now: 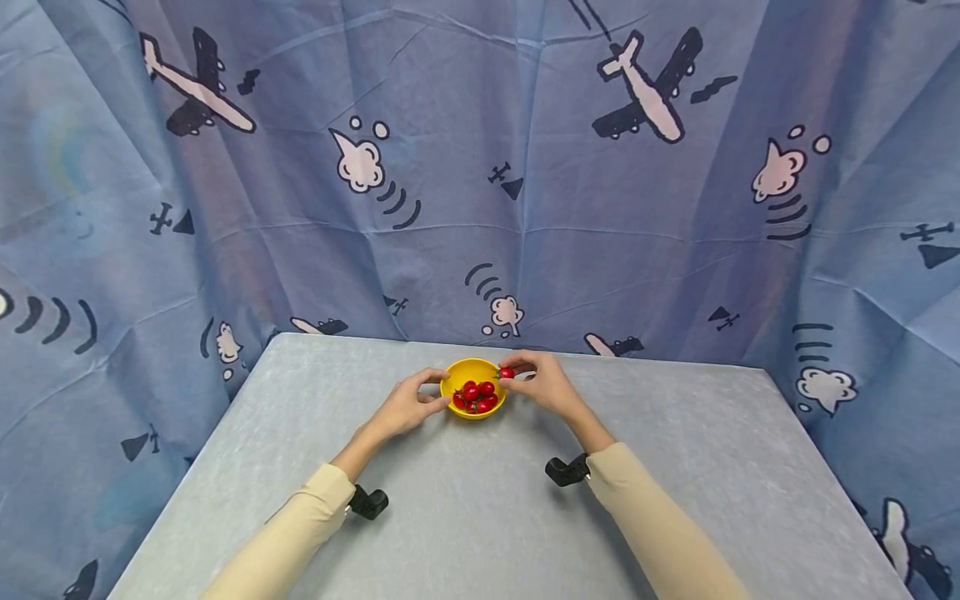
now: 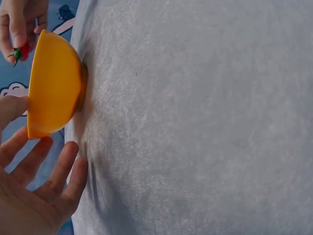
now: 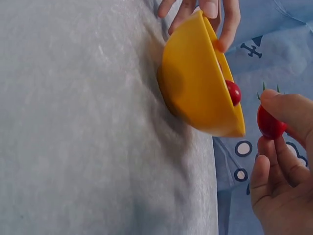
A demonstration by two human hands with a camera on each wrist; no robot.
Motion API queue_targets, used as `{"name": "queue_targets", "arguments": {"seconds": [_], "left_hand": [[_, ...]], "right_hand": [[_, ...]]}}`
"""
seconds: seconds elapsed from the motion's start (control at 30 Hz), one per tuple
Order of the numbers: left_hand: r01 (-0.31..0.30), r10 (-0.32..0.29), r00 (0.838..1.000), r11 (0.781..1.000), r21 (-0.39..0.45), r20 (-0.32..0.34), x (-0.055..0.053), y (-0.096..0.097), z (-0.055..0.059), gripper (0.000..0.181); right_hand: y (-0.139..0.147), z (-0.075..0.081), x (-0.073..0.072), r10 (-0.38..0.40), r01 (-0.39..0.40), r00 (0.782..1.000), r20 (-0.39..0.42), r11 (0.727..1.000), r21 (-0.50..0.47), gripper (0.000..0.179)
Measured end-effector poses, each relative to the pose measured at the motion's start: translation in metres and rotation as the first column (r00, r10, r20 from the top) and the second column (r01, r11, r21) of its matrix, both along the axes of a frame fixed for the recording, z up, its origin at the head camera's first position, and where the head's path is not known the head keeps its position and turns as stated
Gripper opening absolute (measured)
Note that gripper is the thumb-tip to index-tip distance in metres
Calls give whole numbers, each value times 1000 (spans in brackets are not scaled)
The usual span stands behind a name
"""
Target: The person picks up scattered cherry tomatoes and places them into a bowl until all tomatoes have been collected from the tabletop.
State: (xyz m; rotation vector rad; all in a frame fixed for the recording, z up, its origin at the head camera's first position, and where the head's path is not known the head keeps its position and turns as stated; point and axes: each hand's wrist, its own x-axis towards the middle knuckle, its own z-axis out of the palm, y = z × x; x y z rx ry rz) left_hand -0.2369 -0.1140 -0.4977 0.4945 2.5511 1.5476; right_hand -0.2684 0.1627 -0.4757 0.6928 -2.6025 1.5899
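A yellow bowl (image 1: 474,413) stands on the table with several red cherry tomatoes (image 1: 471,391) inside. My left hand (image 1: 402,406) holds the bowl at its left side, thumb and forefinger at the rim. In the left wrist view the other fingers of this left hand (image 2: 41,188) spread beside the bowl's wall. Above the right part of the rim, my right hand (image 1: 546,382) pinches a single cherry tomato (image 3: 270,121) between thumb and fingers. Green stem bits show on that tomato, which is apart from the bowl in the right wrist view.
The table (image 1: 480,517) has a light grey cover, and its far edge lies just behind the bowl. A blue curtain (image 1: 450,183) printed with airplanes hangs behind and at both sides. Black wrist devices (image 1: 567,471) sit at both sleeve cuffs.
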Motion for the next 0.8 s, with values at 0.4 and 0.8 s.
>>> {"name": "queue_targets", "arguments": {"seconds": [0.4, 0.8], "left_hand": [[11, -12, 999, 1000, -10, -42, 0, -2, -3, 42], [0, 0, 1000, 1000, -14, 4, -2, -1, -2, 43]], "right_hand": [[-12, -4, -5, 4, -5, 1000, 16, 1000, 10, 26], [-7, 2, -4, -63, 63, 997, 41, 998, 6, 27]]}}
